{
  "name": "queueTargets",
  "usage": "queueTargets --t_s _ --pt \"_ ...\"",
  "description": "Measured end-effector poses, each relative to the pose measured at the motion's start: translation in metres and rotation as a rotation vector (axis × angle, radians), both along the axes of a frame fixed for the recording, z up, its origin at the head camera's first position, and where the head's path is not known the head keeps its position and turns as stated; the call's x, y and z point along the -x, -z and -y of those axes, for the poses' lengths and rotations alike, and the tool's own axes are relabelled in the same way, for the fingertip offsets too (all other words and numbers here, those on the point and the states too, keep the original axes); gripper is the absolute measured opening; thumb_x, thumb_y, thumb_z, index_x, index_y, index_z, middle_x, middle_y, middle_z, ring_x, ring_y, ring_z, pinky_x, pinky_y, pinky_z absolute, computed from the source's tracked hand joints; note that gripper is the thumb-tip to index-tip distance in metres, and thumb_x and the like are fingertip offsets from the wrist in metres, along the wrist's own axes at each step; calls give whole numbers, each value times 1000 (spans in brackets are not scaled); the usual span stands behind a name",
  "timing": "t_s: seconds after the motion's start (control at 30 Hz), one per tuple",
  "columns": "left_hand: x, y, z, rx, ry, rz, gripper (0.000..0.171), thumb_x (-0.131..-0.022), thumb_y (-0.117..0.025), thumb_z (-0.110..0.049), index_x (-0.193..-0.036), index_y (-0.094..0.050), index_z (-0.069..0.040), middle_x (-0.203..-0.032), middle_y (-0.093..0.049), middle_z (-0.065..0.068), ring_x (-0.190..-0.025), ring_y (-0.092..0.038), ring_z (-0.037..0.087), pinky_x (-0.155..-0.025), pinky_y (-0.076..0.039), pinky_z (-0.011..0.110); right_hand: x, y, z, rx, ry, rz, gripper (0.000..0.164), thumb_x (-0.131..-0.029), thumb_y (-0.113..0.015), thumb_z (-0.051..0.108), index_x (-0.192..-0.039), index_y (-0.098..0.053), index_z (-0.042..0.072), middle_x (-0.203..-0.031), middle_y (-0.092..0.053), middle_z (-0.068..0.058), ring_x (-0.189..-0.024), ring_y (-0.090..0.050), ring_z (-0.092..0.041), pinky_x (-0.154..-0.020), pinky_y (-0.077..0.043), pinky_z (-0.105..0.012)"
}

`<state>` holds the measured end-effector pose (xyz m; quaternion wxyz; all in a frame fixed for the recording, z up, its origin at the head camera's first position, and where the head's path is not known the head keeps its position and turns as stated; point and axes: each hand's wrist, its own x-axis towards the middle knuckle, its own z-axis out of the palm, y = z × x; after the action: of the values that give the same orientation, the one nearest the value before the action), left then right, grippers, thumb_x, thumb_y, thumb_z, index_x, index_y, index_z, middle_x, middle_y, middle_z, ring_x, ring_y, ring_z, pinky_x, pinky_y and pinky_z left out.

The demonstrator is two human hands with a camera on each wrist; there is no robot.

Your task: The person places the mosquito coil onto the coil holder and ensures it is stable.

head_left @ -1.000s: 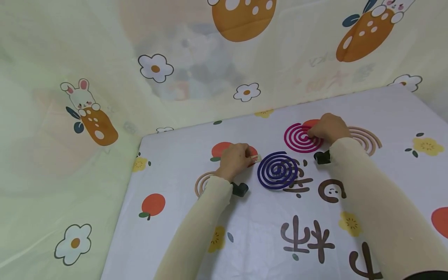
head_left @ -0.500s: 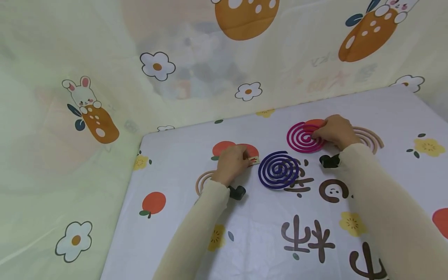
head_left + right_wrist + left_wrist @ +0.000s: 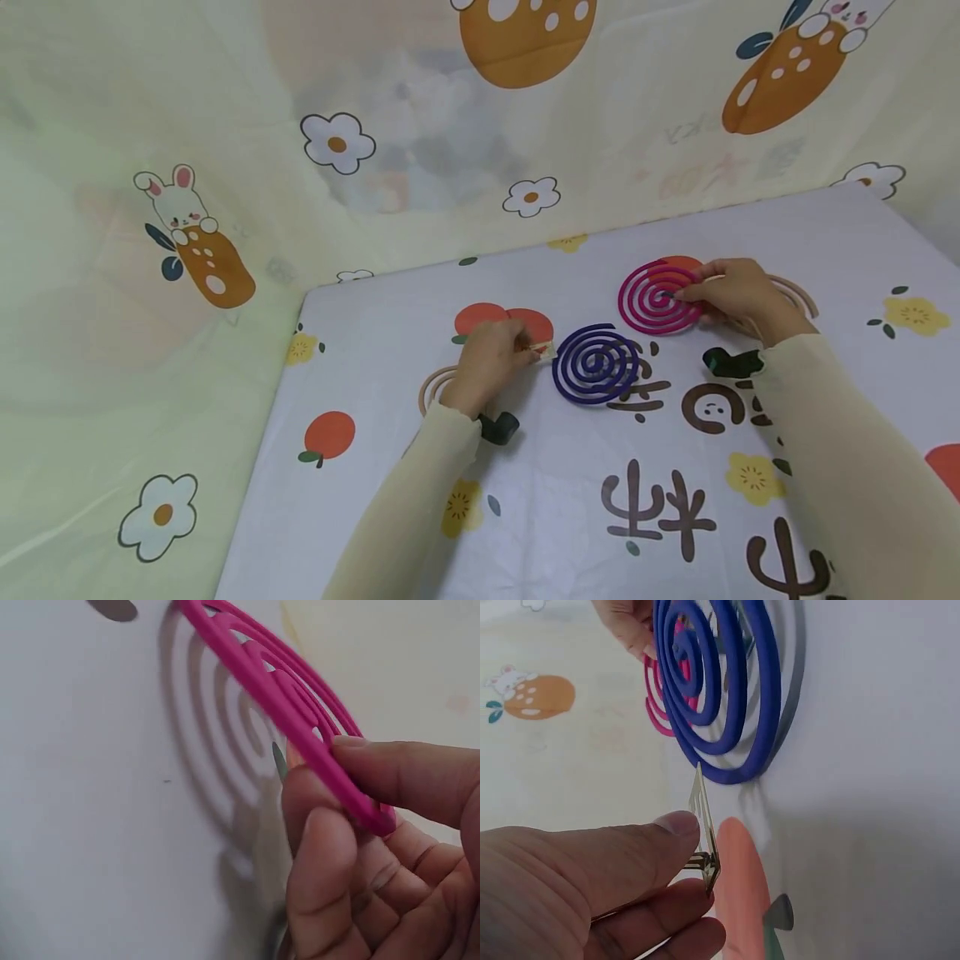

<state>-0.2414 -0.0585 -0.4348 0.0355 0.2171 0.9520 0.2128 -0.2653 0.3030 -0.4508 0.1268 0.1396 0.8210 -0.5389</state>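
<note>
My left hand [image 3: 491, 362] pinches a small gold-coloured folded metal piece with a pointed tip, like a mosquito coil stand [image 3: 709, 832], between thumb and fingers. Just right of it on the table lies a dark blue mosquito coil [image 3: 595, 363]. With thumb and fingers, my right hand [image 3: 738, 296] grips the edge of a pink mosquito coil [image 3: 247, 675]. That coil is tilted and raised off the table, its spiral shadow apart from it in the right wrist view.
One tan coil [image 3: 429, 387] lies partly hidden behind my left wrist, another tan coil [image 3: 795, 293] behind my right hand. A white printed cloth [image 3: 562, 500] covers the table. Behind it rises a pale patterned curtain [image 3: 420, 242].
My right hand has shifted right and toward me, and the pink coil has come up tilted off the table. The left hand has moved slightly back, still pinching the metal piece.
</note>
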Motion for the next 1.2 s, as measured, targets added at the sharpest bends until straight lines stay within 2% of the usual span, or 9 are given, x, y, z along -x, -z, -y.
queueTargets --t_s 0.13,0.33,0.53,0.63,0.77,0.97,1.2 --pt "-8 -1 3 -27 15 11 12 -91 -83 -20 -96 -76 -12 -81 -67 -5 -77 -57 12 -68 -47 23 -9 3 -2 109 -7 2 58 -100 -73 23 -141 -42 -2 -83 -67 8 -66 -65 -8 -65 -61 -28" --pt "-23 -7 4 -96 53 43 12 -92 -82 -19 -99 -76 -11 -85 -69 -6 -80 -60 12 -70 -50 24 -24 8 -4 137 -14 -30 68 -104 -65 23 -155 -32 -6 -93 -66 9 -75 -69 -10 -74 -63 -31" --pt "-39 -10 1 -138 105 98 12 -93 -81 -19 -102 -77 -12 -97 -73 -7 -95 -66 11 -82 -54 24 -38 16 -8 238 -9 -65 60 -105 -64 18 -151 -34 -7 -93 -68 13 -77 -70 -8 -74 -63 -30" --pt "-48 -10 -3 -146 141 114 12 -93 -81 -19 -102 -78 -13 -98 -73 -7 -97 -67 10 -85 -54 23 -44 19 -9 279 1 -68 63 -104 -65 19 -153 -33 -6 -95 -67 15 -77 -71 -9 -73 -63 -30" --pt "-61 -9 -8 -128 187 92 12 -92 -82 -22 -102 -78 -16 -97 -73 -9 -95 -66 9 -84 -52 20 -52 21 -9 365 38 -92 69 -102 -68 17 -154 -30 -7 -96 -68 13 -74 -71 -11 -69 -62 -29" --pt "-77 -2 -17 -132 264 61 14 -92 -82 -23 -102 -78 -14 -94 -73 -8 -91 -66 9 -81 -50 16 -65 25 -9 568 89 -166 46 -98 -71 7 -137 -46 2 -100 -71 5 -74 -72 -14 -63 -62 -31" --pt "-88 12 -26 -85 330 15 15 -90 -84 -25 -101 -78 -17 -92 -72 -11 -85 -61 2 -79 -46 12 -83 29 -8 593 103 -144 42 -98 -74 13 -133 -51 13 -104 -73 7 -73 -74 -16 -65 -62 -28"
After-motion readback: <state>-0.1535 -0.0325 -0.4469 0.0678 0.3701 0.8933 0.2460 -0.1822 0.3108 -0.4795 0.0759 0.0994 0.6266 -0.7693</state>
